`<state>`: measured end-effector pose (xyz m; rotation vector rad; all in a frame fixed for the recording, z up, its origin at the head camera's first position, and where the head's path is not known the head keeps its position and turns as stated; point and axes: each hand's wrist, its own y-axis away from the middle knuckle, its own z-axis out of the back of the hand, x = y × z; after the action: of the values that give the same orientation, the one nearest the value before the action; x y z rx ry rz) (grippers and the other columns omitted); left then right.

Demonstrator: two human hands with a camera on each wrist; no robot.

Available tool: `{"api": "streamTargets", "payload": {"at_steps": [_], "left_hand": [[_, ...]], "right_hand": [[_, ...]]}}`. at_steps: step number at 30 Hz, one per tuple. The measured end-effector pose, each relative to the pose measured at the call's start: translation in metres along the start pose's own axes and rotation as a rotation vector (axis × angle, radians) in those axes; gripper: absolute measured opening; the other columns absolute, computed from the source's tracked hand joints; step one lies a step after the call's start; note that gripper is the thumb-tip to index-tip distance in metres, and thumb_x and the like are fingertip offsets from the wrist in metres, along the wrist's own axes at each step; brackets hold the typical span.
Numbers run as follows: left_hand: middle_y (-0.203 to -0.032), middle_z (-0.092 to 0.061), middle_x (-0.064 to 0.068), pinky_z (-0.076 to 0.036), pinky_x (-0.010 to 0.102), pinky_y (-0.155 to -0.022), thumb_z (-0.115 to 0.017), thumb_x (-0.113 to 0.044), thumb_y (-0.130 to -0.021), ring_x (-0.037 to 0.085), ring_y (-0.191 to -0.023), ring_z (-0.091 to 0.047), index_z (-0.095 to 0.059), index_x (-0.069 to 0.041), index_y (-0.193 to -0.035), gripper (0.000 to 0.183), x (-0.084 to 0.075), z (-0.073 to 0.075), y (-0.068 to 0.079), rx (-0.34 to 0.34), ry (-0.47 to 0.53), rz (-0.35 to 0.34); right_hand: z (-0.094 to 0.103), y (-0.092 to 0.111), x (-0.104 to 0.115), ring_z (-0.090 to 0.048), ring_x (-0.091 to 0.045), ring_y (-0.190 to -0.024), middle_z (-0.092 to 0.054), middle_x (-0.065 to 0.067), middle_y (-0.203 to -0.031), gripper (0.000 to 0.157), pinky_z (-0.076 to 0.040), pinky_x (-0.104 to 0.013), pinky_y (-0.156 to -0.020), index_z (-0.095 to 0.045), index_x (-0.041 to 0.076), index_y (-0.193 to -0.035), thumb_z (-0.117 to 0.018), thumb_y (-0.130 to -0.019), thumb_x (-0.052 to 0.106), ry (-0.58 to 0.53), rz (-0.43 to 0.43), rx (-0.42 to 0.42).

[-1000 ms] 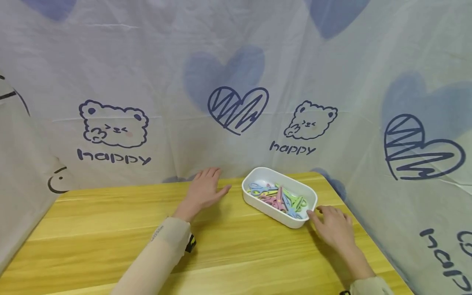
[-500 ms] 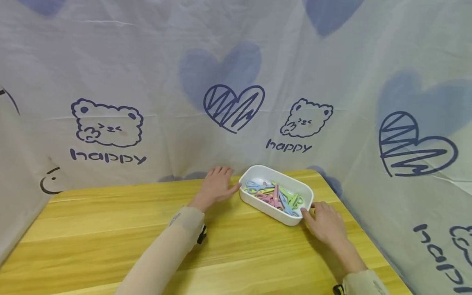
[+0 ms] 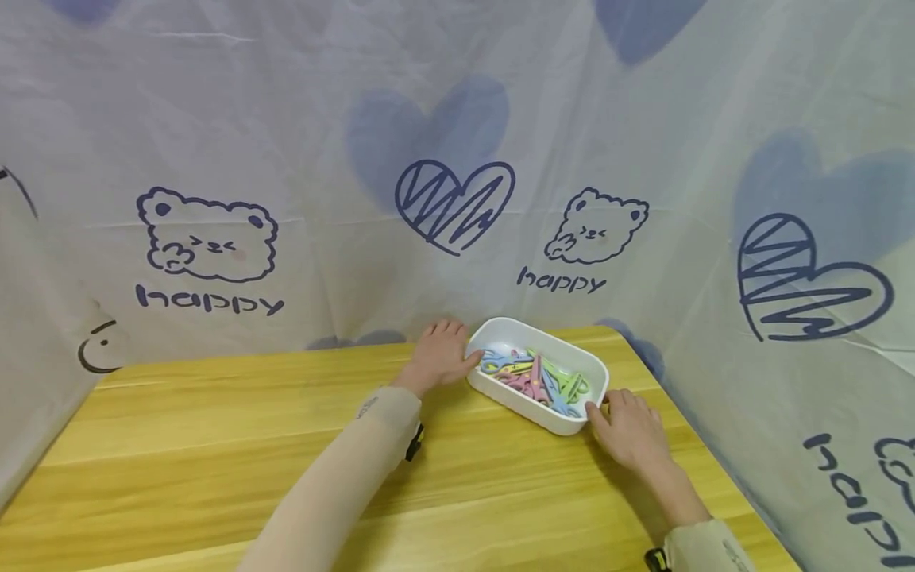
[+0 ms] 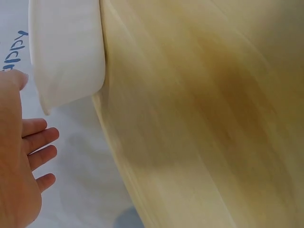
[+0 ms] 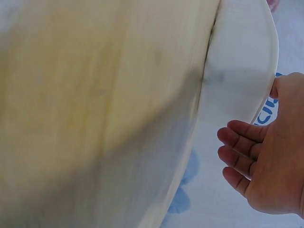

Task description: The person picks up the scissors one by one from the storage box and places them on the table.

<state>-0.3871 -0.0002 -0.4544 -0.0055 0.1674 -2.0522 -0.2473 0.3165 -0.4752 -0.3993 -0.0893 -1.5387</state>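
A white plastic box (image 3: 525,407) with rounded corners stands near the back edge of the table. Inside it lies a pile of small craft scissors (image 3: 532,377) in blue, pink, yellow and green. At the box's left end is my left hand (image 3: 441,355), fingers extended; its thumb overlaps the rim in the head view, while the left wrist view shows a small gap between thumb and wall. My right hand (image 3: 632,433) grips the near right corner of the box, thumb over the rim and fingers bent against the outer wall, as the right wrist view also shows.
The wooden table (image 3: 214,453) extends to the left and toward me. A pale cloth (image 3: 336,159) printed with hearts and bears hangs close behind the table and along its right side.
My left hand has moved right, from beside the box to its left end. The right hand has moved slightly left and taken hold of the near right corner.
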Motion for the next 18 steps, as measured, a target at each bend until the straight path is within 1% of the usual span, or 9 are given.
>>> {"api": "streamTargets", "payload": {"at_steps": [4,8,13,18], "left_hand": [[-0.155,-0.048,0.014,-0.029,0.048,-0.123,-0.042,-0.051,-0.107,0.032,-0.144,-0.041,-0.048,-0.002,-0.151,0.066,-0.0048,-0.0027,-0.0024,0.033,-0.009,0.025],[-0.157,-0.047,0.015,-0.027,0.047,-0.124,-0.042,-0.045,-0.108,0.033,-0.146,-0.039,-0.047,0.0,-0.151,0.062,-0.0078,-0.003,-0.0027,0.055,0.009,0.019],[-0.155,-0.048,0.016,-0.026,0.045,-0.125,-0.043,-0.037,-0.107,0.033,-0.146,-0.039,-0.048,0.003,-0.149,0.058,-0.0083,-0.0047,-0.0036,0.036,0.011,0.002],[-0.155,-0.048,0.017,-0.023,0.046,-0.125,-0.04,-0.033,-0.108,0.034,-0.147,-0.037,-0.049,0.004,-0.148,0.055,-0.0066,-0.0106,-0.0045,0.044,-0.002,0.004]], "right_hand": [[0.0013,-0.0003,-0.001,-0.057,-0.044,-0.109,-0.063,-0.022,-0.114,0.051,-0.041,-0.06,-0.089,-0.062,-0.006,-0.119,-0.049,-0.106,0.042,-0.002,-0.002,0.01],[0.0027,0.0,-0.0001,-0.057,-0.044,-0.108,-0.063,-0.022,-0.114,0.05,-0.041,-0.061,-0.089,-0.062,-0.006,-0.118,-0.049,-0.106,0.041,-0.004,-0.004,0.016],[0.0044,-0.0001,0.0013,-0.056,-0.044,-0.108,-0.062,-0.022,-0.114,0.049,-0.041,-0.06,-0.088,-0.061,-0.006,-0.118,-0.048,-0.106,0.04,-0.001,-0.011,0.024],[0.0034,-0.0001,0.0024,-0.056,-0.043,-0.108,-0.063,-0.021,-0.113,0.049,-0.041,-0.058,-0.086,-0.062,-0.005,-0.117,-0.047,-0.106,0.041,-0.008,-0.016,0.043]]}}
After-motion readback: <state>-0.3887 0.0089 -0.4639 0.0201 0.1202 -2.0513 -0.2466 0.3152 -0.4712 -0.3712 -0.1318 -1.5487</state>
